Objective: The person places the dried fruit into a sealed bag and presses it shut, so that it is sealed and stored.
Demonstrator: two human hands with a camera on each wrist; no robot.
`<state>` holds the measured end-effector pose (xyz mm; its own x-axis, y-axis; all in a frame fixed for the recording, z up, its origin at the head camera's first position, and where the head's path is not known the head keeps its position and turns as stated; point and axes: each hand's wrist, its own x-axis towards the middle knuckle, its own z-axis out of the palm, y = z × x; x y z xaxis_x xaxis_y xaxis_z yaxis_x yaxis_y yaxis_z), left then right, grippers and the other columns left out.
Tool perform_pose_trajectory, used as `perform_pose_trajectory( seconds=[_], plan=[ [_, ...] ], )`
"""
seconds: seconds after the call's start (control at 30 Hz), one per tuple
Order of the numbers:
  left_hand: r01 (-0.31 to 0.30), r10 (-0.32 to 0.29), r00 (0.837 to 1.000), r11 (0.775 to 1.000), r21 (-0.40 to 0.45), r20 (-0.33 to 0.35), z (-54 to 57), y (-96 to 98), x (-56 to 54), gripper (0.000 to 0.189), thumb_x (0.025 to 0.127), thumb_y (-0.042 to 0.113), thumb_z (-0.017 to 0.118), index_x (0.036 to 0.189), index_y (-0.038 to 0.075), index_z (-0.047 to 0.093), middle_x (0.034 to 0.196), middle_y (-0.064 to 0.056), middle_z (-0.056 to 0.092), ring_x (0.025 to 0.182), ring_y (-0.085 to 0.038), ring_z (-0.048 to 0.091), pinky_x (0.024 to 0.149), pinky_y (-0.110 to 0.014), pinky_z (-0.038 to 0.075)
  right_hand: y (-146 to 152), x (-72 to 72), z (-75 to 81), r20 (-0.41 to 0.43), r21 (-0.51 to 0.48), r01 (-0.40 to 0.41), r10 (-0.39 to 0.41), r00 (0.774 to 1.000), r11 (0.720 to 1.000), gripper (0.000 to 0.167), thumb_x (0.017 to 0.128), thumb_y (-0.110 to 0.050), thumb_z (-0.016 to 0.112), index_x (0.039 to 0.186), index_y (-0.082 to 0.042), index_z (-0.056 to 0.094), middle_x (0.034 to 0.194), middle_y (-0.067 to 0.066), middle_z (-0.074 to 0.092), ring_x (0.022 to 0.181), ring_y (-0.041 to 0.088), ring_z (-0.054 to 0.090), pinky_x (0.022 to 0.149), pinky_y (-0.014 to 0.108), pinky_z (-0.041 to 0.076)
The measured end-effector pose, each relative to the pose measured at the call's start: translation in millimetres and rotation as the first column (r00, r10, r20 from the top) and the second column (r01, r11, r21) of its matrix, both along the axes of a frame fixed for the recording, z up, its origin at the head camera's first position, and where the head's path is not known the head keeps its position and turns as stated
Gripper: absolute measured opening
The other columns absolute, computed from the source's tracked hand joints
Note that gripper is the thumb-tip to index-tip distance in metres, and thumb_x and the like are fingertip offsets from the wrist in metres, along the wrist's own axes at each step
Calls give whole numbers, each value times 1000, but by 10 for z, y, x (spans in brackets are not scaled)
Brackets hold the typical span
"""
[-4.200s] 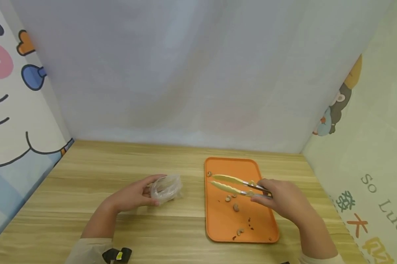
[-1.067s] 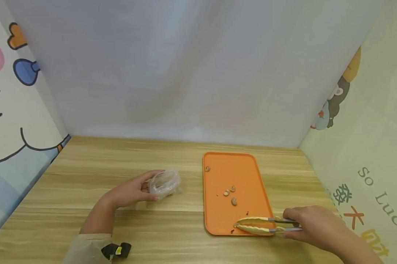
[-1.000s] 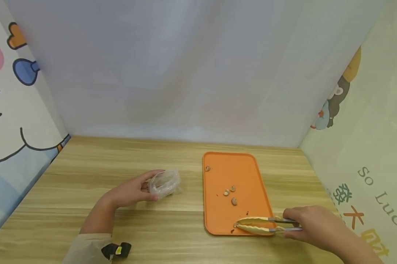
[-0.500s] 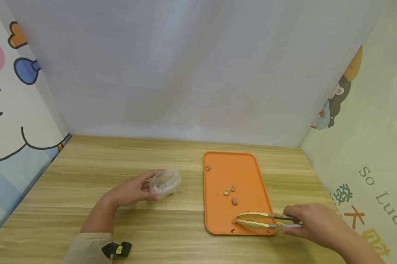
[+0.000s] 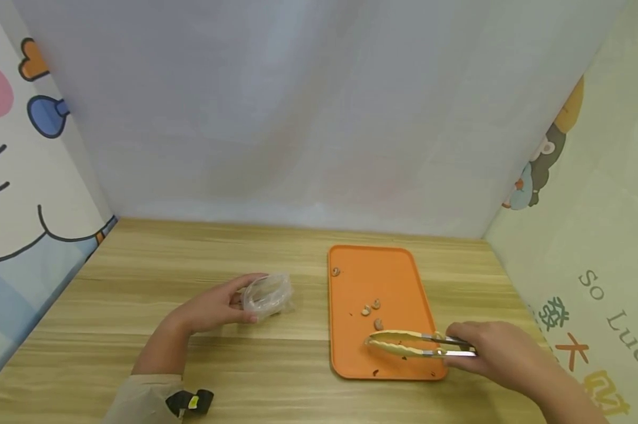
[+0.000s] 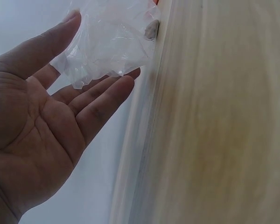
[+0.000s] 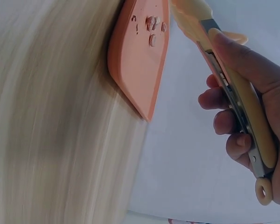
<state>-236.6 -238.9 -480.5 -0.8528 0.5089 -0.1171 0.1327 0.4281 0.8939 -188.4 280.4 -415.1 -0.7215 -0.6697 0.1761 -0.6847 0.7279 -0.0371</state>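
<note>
My left hand (image 5: pixel 213 306) holds a clear plastic bag (image 5: pixel 268 294) above the table, its mouth spread between thumb and fingers. In the left wrist view, a small brownish piece (image 6: pixel 151 29) shows at the bag's lower edge. My right hand (image 5: pixel 501 353) grips yellow-tipped metal tongs (image 5: pixel 425 343), fingers curled round the handles as the right wrist view shows. The tong tips hang over the near half of an orange tray (image 5: pixel 372 271), with a small pale cashew partly visible at their ends. Several cashews (image 5: pixel 378 324) lie on the tray, one (image 5: pixel 335 271) by its left rim.
Dark crumbs (image 5: pixel 375 372) are scattered near the tray's front edge. The wooden table (image 5: pixel 234 377) runs back to a pale cloth wall (image 5: pixel 298 147). A printed panel (image 5: pixel 589 265) stands on the right, another (image 5: pixel 27 176) on the left.
From over the tray's middle, the tongs went down to its front, where their tips closed round a cashew. They have since moved slightly left and away from me with it. The left hand stays put.
</note>
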Motion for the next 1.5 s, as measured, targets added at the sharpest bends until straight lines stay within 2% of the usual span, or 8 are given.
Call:
perform_pose_trajectory(
  seconds=[0.23,0.4,0.63,0.87,1.1,1.27,1.5],
  plan=[
    [10,-10,1000,1000,13,-8,-9,10,-8,80,89,28,74,154,27,29,140,-18,43,114,-29,56,85,-35,51,-89,-34,-9,24,-36,0,1,1000,999,24,83,-49,73,92,-30,61,76,-27,56,61,-11,43,52,20,38],
    [-5,5,1000,1000,-4,-14,-28,22,-7,79,87,30,75,153,31,31,141,-16,43,120,-30,53,89,-35,49,-139,-67,-38,25,-47,-1,2,1000,999,25,85,-50,71,98,-29,65,80,-24,62,65,-10,50,53,21,43],
    [-3,3,1000,1000,-11,-22,-9,32,-5,77,88,29,75,152,32,33,142,-15,44,121,-31,52,90,-38,48,-229,-126,-63,-28,-80,-40,38,999,996,24,83,-46,74,97,-28,64,81,-22,63,67,-8,55,54,20,45],
    [5,-5,1000,1000,-4,-14,-15,34,5,77,88,29,75,152,33,32,141,-16,44,121,-31,52,90,-36,48,-343,-192,-26,20,-91,-40,42,999,995,26,87,-48,69,100,-26,65,85,-19,67,71,-6,60,57,21,48],
    [9,-9,1000,1000,7,-5,-11,33,4,78,88,27,75,152,32,32,140,-16,44,119,-30,54,89,-36,49,-477,-279,9,41,-94,-36,40,998,995,29,87,-50,68,102,-25,66,85,-17,67,69,-6,57,56,19,45],
    [9,-9,1000,1000,14,5,1,34,11,79,87,28,76,153,31,32,140,-16,44,118,-30,54,89,-36,48,-571,-338,45,41,-93,-74,79,996,993,28,88,-49,67,101,-25,63,81,-16,65,61,-7,49,52,18,40],
    [17,-17,1000,1000,21,5,-2,30,1,78,88,26,75,153,31,32,139,-16,43,116,-29,54,88,-36,49,-677,-418,76,17,-107,-109,112,994,988,26,88,-48,67,98,-24,62,80,-15,64,61,-7,48,53,18,40]
  ],
)
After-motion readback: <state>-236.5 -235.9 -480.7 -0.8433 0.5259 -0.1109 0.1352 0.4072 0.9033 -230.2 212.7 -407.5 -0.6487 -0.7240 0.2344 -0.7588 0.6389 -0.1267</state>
